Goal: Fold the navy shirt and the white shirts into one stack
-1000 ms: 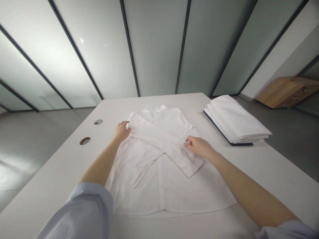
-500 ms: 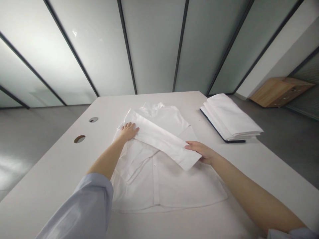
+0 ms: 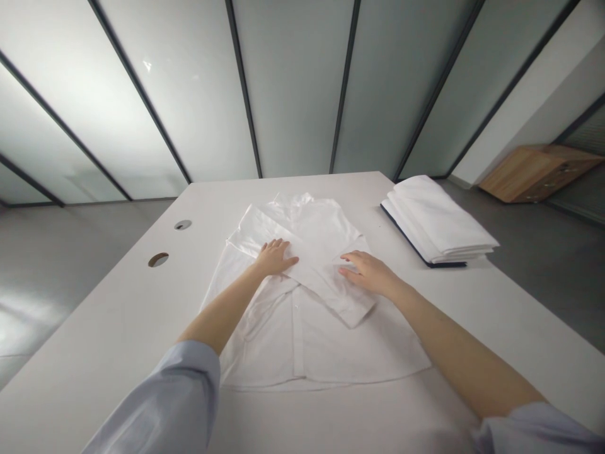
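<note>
A white button-front shirt (image 3: 326, 353) lies spread on the table, its collar toward the far side and its hem toward me. One sleeve (image 3: 347, 302) is laid slantwise across the front, its cuff end at the lower right. My left hand (image 3: 274, 257) rests on that sleeve with fingers spread. Over the sleeve's right part is my right hand (image 3: 368, 272), its fingers apart and holding nothing; whether it touches the cloth I cannot tell. The other sleeve is partly covered beneath the top one.
On the right of the white table (image 3: 118, 340) sits a stack of folded white cloth (image 3: 439, 217) on a dark flat base. Two round holes (image 3: 158, 259) pierce the tabletop at left. Frosted glass panels stand behind; a wooden cabinet (image 3: 534, 173) is at far right.
My right hand has let go of the sleeve end, which now lies flat on the shirt. The left hand has slid right along the sleeve.
</note>
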{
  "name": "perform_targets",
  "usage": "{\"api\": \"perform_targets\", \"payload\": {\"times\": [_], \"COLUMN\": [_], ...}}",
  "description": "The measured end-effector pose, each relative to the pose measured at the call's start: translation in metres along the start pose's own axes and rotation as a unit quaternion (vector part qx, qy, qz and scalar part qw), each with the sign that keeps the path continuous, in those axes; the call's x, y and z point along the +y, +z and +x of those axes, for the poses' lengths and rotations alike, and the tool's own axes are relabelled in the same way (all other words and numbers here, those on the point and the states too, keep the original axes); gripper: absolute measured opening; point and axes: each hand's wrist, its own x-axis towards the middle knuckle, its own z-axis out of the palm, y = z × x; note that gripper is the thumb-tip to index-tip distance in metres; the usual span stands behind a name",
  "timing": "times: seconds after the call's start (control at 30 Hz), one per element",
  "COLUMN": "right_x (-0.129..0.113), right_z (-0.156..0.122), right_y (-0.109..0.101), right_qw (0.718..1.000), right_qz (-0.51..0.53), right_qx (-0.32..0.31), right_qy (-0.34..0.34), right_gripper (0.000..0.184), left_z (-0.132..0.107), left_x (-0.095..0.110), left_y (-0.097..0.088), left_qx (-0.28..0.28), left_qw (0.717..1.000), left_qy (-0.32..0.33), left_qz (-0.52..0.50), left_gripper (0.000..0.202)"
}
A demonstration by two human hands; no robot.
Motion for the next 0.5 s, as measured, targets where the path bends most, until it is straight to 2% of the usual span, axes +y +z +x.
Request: {"api": "perform_targets", "payload": {"times": [0.03, 0.1, 0.23, 0.37, 0.5], "right_x": [-0.001, -0.003, 0.000, 0.005, 0.006], "right_z": [0.004, 0.009, 0.009, 0.005, 0.005], "right_y": [0.006, 0.019, 0.038, 0.044, 0.045], "right_qw": [1.000, 0.998, 0.994, 0.996, 0.996], "right_qz": [-0.009, -0.039, -0.085, -0.081, -0.080], "right_qx": [-0.010, -0.041, -0.065, -0.038, -0.034], "right_qy": [-0.021, -0.019, 0.025, 0.017, 0.016], "right_gripper": [0.051, 0.060, 0.070, 0.068, 0.068], "left_z": [-0.002, -0.007, -0.021, -0.035, -0.045], "left_x": [0.004, 0.005, -0.015, -0.041, -0.050], "left_y": [0.003, 0.007, 0.007, 0.004, 0.005], "left_qx": [-0.015, -0.035, -0.043, -0.005, 0.034], "left_qw": [1.000, 0.999, 0.999, 0.998, 0.994], "left_qy": [0.002, 0.016, 0.016, -0.060, -0.097], "left_qz": [0.002, 0.004, 0.001, 0.022, 0.036], "left_gripper": [0.079, 0.087, 0.092, 0.089, 0.087]}}
